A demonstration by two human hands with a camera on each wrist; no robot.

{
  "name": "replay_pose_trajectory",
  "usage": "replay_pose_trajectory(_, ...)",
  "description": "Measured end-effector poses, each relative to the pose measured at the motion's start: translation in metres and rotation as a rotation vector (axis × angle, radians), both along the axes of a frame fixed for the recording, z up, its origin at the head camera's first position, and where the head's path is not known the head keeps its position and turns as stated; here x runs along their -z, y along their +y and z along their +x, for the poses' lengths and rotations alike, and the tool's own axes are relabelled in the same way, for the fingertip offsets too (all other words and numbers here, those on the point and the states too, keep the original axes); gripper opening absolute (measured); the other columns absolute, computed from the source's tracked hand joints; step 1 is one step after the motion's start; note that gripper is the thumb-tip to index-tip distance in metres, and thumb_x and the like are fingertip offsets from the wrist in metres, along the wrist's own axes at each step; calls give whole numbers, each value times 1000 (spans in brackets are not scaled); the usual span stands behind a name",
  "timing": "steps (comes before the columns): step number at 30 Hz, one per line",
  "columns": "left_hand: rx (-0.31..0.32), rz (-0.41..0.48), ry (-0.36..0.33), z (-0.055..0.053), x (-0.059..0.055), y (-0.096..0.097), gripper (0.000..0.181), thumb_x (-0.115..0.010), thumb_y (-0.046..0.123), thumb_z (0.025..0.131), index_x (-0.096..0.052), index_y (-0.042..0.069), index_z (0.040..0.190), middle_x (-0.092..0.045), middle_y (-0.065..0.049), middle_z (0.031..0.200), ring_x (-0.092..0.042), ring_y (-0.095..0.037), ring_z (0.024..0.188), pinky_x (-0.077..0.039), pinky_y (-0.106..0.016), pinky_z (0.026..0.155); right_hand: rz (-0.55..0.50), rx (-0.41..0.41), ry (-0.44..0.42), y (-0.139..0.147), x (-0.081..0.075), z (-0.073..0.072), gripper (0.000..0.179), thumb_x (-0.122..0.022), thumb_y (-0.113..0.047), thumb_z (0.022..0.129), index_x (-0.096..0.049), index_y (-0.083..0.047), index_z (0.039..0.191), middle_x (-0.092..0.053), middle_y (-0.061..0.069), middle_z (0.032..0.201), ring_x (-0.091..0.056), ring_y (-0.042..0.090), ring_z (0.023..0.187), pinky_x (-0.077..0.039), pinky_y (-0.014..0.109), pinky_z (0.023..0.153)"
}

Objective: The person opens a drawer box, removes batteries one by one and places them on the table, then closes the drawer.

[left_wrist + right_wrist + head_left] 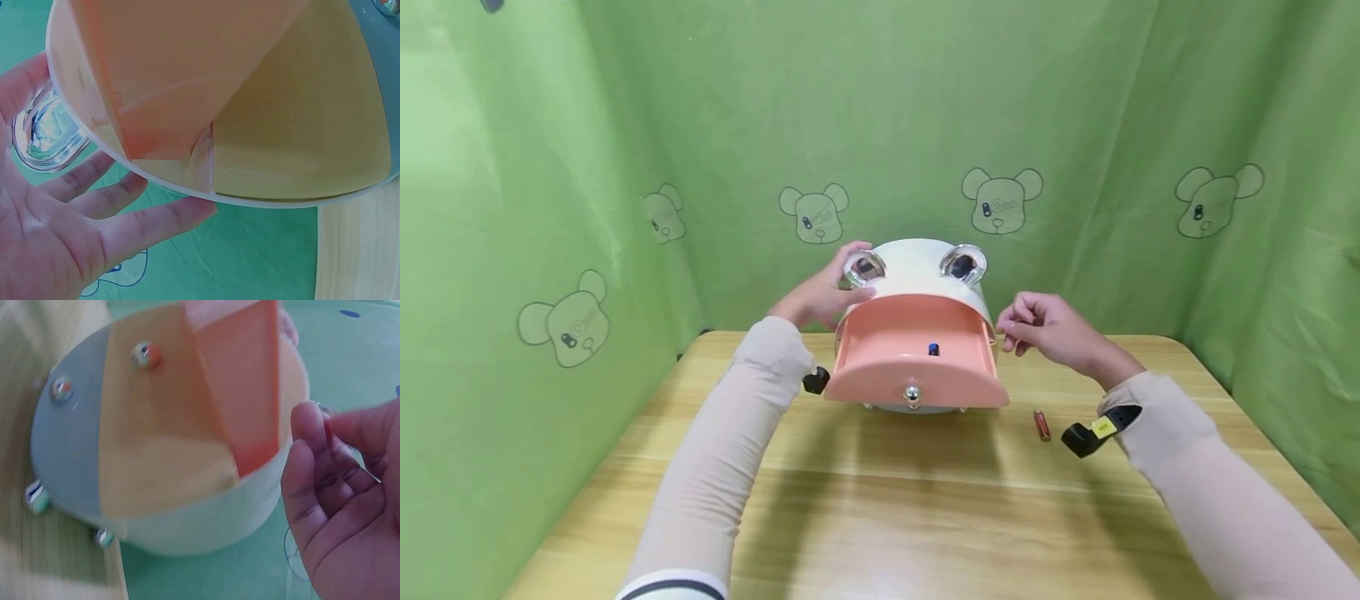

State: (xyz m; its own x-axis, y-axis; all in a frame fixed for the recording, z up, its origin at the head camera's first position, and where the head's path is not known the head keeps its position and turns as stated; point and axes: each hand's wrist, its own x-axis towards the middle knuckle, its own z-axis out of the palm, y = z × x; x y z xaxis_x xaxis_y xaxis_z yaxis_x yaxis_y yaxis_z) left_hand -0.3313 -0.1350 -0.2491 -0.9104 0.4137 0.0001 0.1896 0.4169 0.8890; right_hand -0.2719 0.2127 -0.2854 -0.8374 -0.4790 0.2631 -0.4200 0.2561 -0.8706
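Note:
A rounded white drawer box (913,267) with two silver-ringed eyes stands on the table. Its pink upper drawer (917,382) is pulled out, with a silver knob on the front. Inside the drawer lies a small dark-blue, battery-like cylinder (933,349). My left hand (827,287) grips the box's upper left edge, thumb in front and fingers behind by the left eye; the left wrist view shows fingertips at the rim. Just off the box's right side, my right hand (1041,327) hangs in the air, fingers loosely curled and thumb near the index fingertip. Nothing clearly shows in it.
On the wooden table (880,533), a red battery (1042,425) lies to the right of the box. Below the pink drawer, the right wrist view shows another silver knob (61,389) on a grey lower front. Green curtains (910,108) surround the table's back and sides.

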Motion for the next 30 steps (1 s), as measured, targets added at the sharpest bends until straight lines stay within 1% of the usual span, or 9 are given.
replay_pose_trajectory(3,0,1,-8,0,0,0,76,-67,21,92,-21,52,144,-30,-15,147,-50,-40,116,-59,-50,69,-76,-61,-73,-4,-8,-2,34,-46,2,99,-28,-4,70,-60,21,97,-62,16,74,-55,27,62)
replay_pose_trajectory(8,4,10,-7,0,1,0,76,-66,20,93,-20,51,145,-31,-16,146,-49,-41,117,-59,-51,70,-224,-77,-321,-12,-27,-2,36,-42,-9,103,-31,-14,69,-61,6,88,-57,13,71,-50,21,58)
replay_pose_trajectory(10,5,9,-1,0,0,-1,76,-66,20,93,-20,50,145,-31,-16,146,-50,-41,116,-58,-51,70,-218,-64,-394,-14,-36,-2,36,-43,-14,104,-33,-16,69,-60,2,86,-55,11,70,-48,20,58)
replay_pose_trajectory(12,4,-4,10,0,0,-1,76,-67,22,92,-20,51,145,-32,-16,145,-50,-40,115,-59,-51,69,-113,-98,-435,-15,-43,-1,38,-44,-13,103,-33,-18,68,-61,2,88,-55,12,71,-47,20,58)
replay_pose_trajectory(15,6,-11,14,-1,0,-1,76,-67,23,92,-20,51,145,-33,-16,144,-50,-40,115,-59,-51,70,119,-249,-419,-18,-52,-1,41,-48,-6,100,-29,-16,65,-62,10,94,-60,16,75,-42,19,55)
replay_pose_trajectory(19,7,-24,19,-1,0,0,76,-67,23,92,-20,51,145,-33,-17,144,-50,-41,116,-59,-50,69,340,-414,-290,-27,-59,-4,40,-52,0,97,-28,-8,66,-60,22,101,-67,29,78,-37,19,52)
replay_pose_trajectory(24,4,-43,30,0,-1,0,76,-67,25,92,-19,50,146,-33,-17,145,-49,-41,117,-59,-46,67,472,-469,-208,-43,-63,-11,11,-56,-5,97,-51,4,95,-58,19,101,-64,33,85,-57,36,68)
replay_pose_trajectory(27,0,-33,25,0,-1,0,76,-67,24,92,-19,50,146,-32,-17,146,-49,-41,116,-59,-45,67,538,-469,-206,-52,-63,-17,23,-57,-10,97,-54,6,114,-58,16,99,-60,30,87,-57,43,77)
replay_pose_trajectory(30,0,-22,20,0,0,0,77,-67,23,92,-19,50,146,-32,-17,145,-50,-40,115,-60,-45,67,591,-472,-185,-57,-63,-23,25,-57,-10,98,-55,5,117,-60,14,98,-61,28,88,-57,40,78)
